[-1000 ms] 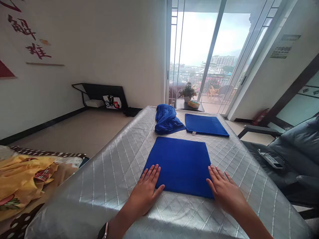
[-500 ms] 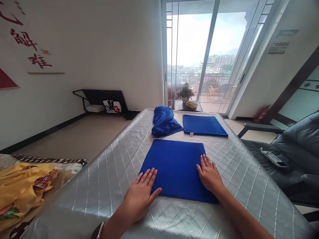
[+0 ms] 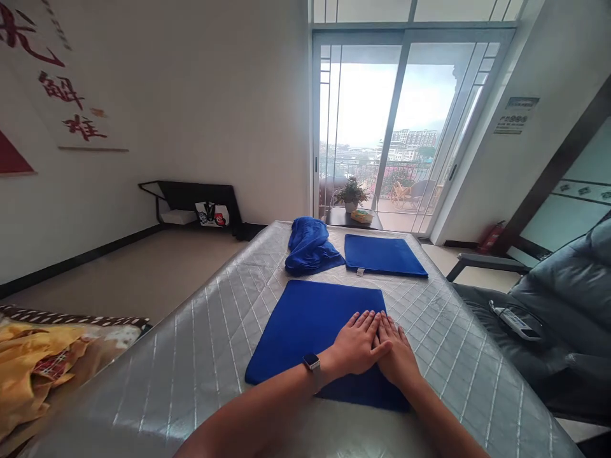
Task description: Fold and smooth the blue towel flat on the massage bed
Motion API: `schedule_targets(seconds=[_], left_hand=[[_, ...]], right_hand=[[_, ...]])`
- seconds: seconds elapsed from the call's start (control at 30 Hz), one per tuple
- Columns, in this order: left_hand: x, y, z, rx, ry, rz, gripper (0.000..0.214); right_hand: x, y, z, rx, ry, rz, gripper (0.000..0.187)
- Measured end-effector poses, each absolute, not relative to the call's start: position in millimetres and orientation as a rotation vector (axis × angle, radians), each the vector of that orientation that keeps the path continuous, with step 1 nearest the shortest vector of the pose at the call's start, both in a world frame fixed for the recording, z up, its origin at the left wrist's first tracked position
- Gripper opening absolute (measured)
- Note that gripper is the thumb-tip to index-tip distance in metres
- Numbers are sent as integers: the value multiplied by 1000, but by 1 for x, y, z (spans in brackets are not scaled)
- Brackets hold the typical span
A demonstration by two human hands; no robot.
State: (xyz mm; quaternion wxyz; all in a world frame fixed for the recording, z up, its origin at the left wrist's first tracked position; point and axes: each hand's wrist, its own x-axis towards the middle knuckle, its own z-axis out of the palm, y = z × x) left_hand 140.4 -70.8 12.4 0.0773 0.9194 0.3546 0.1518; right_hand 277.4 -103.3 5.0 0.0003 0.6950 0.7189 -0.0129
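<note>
A blue folded towel (image 3: 305,324) lies flat on the silver quilted table (image 3: 200,356) in front of me. My left hand (image 3: 356,343) and my right hand (image 3: 396,353) rest side by side on the towel's right part, palms down, fingers stretched flat and thumbs touching. A watch sits on my left wrist. Further back lie a second flat folded blue towel (image 3: 384,254) and, to its left, a crumpled blue towel (image 3: 308,251).
A dark recliner (image 3: 563,299) with a remote control (image 3: 513,319) stands at the right. Yellow patterned fabric (image 3: 33,362) lies at the left. Beyond the table are a small table with a potted plant (image 3: 351,194) and glass balcony doors.
My left hand has slid from the towel's left edge across to the right, meeting my right hand, which moved inward. The view has tilted up slightly.
</note>
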Motion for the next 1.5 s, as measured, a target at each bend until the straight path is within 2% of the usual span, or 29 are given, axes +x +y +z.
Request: schedule_targets(seconds=[0.27, 0.47, 0.67, 1.1, 1.5], left_hand=[[93, -71, 4, 2733, 1213, 370, 76], [12, -59, 8, 2596, 1503, 211, 81], [-53, -57, 1, 2487, 1779, 222, 84], [-57, -58, -8, 2485, 1814, 282, 87], [-60, -56, -12, 2488, 1804, 289, 82]], right_hand=[[274, -100, 6, 2275, 2196, -101, 63], [274, -100, 7, 2317, 2195, -166, 63], [276, -98, 4, 2271, 2199, -104, 64], [285, -69, 20, 2214, 2172, -92, 64], [286, -46, 1, 2316, 2171, -45, 65]])
